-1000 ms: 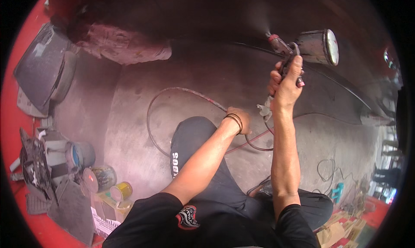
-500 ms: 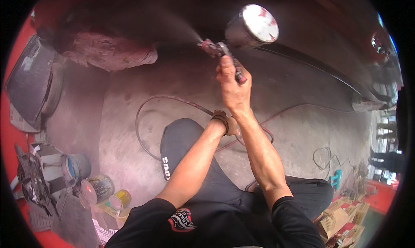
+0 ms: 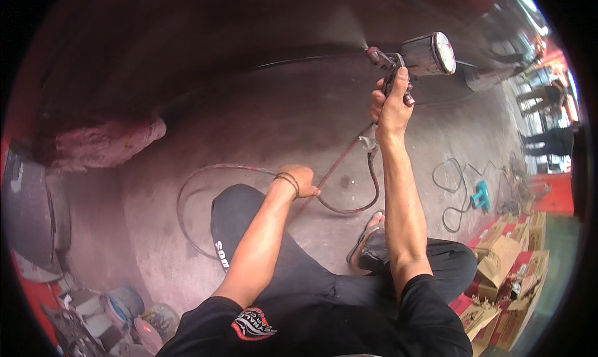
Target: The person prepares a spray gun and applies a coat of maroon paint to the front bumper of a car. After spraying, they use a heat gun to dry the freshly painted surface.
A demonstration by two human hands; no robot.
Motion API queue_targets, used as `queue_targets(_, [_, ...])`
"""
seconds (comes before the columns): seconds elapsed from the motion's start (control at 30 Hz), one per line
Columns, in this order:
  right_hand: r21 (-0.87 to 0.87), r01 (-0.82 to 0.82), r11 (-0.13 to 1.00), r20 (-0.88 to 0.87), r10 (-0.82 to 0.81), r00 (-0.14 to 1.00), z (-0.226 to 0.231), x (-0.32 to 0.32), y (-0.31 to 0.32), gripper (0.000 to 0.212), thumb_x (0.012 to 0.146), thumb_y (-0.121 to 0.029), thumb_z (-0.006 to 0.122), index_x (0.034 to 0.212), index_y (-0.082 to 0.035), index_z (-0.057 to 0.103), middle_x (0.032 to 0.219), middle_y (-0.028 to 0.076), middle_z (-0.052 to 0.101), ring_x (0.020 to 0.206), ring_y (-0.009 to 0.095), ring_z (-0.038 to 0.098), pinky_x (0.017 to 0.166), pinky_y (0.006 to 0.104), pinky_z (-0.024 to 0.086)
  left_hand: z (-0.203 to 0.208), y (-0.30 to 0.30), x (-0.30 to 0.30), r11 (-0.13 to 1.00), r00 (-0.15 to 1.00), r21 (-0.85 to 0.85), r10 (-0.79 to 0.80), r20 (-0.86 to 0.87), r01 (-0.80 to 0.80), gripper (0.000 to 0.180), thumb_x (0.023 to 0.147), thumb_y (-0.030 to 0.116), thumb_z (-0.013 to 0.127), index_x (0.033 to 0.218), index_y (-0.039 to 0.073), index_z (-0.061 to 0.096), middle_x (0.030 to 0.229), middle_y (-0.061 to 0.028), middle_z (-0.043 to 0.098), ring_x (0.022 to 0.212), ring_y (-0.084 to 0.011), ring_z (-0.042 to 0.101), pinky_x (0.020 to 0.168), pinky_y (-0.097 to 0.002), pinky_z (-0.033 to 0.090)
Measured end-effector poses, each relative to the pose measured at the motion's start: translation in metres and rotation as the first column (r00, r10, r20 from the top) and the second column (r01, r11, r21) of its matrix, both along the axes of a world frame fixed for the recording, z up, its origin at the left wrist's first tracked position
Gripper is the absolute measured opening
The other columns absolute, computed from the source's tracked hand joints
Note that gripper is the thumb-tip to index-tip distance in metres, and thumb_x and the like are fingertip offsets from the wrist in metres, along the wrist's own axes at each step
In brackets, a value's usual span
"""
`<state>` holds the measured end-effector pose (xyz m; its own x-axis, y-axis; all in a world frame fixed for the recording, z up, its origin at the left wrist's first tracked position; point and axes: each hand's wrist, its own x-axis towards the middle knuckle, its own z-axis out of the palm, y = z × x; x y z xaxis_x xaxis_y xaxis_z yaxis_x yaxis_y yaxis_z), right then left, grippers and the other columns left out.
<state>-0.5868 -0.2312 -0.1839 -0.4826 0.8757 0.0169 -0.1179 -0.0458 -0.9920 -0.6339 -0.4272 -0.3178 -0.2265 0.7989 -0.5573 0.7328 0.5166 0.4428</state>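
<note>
My right hand point(image 3: 393, 113) is wrapped round the handle of a spray gun point(image 3: 391, 67), held up at the upper right. Its metal paint cup point(image 3: 430, 54) sticks out to the right with a pale, red-stained end. A fine mist leaves the nozzle toward the dark, glossy car panel point(image 3: 205, 39) across the top. Lower and to the left, my left hand point(image 3: 300, 181) is closed on the air hose point(image 3: 249, 168), which loops over the floor and hangs below the gun. A whitish wrapping point(image 3: 369, 139) sits on the hose beneath my right hand.
Masking paper point(image 3: 106, 144) hangs below the panel at left. Paint cans point(image 3: 161, 319) stand at lower left. Flattened cardboard boxes point(image 3: 520, 270), a teal tool point(image 3: 480, 196) and its dark cord point(image 3: 450, 176) lie at right. Other people's legs point(image 3: 545, 140) show at far right.
The spray gun in my right hand has moved right along the panel, still misting. My left hand has come away from beside my right forearm with the hose. The view has turned rightward.
</note>
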Motion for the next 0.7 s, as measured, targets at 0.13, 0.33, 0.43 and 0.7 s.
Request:
queue_targets(0.13, [-0.002,0.118,0.993,-0.033,-0.118,0.992,0.013,0.031,0.059,0.064,0.097,-0.073,0.053,0.088,-0.009,0.058,0.058,-0.006,0.046,0.044,0.005,0.037,0.039,0.0235,0.027,0.003,0.004,0.01,0.999,1.0,0.053,-0.005,-0.03,0.007,0.056,0.086,0.052,0.072,0.095,-0.003,0.078,0.094,-0.026,0.073,0.095,-0.0411,0.072,0.087,-0.049,0.055])
queue_targets(0.33, [-0.04,0.28,0.959,-0.093,-0.283,0.955,0.024,0.073,0.162,0.066,0.094,-0.075,0.055,0.087,-0.01,0.057,0.06,-0.003,0.048,0.044,0.006,0.038,0.038,0.0244,0.026,-0.003,0.016,0.014,1.0,1.0,0.013,0.017,-0.026,-0.017,0.051,0.089,0.05,0.07,0.097,0.001,0.079,0.094,-0.0238,0.075,0.095,-0.0401,0.072,0.087,-0.0479,0.055])
queue_targets(0.43, [-0.047,0.382,0.923,-0.079,-0.385,0.92,0.032,0.088,0.191,0.069,0.093,-0.078,0.053,0.089,-0.01,0.057,0.061,-0.005,0.044,0.044,0.006,0.034,0.04,0.0248,0.027,-0.008,0.012,0.014,0.998,0.998,0.053,0.048,-0.041,-0.046,0.05,0.09,0.05,0.069,0.098,0.001,0.08,0.095,-0.0233,0.075,0.095,-0.0395,0.072,0.087,-0.0476,0.055])
queue_targets(0.7, [-0.045,0.443,0.895,-0.073,-0.445,0.892,0.004,0.09,0.202,0.067,0.094,-0.077,0.052,0.089,-0.01,0.056,0.062,-0.006,0.043,0.046,0.006,0.034,0.041,0.0246,0.026,0.015,0.015,0.014,0.999,0.998,-0.006,0.05,-0.031,-0.05,0.048,0.091,0.048,0.069,0.096,0.001,0.079,0.094,-0.0228,0.075,0.095,-0.0397,0.072,0.086,-0.0484,0.055])
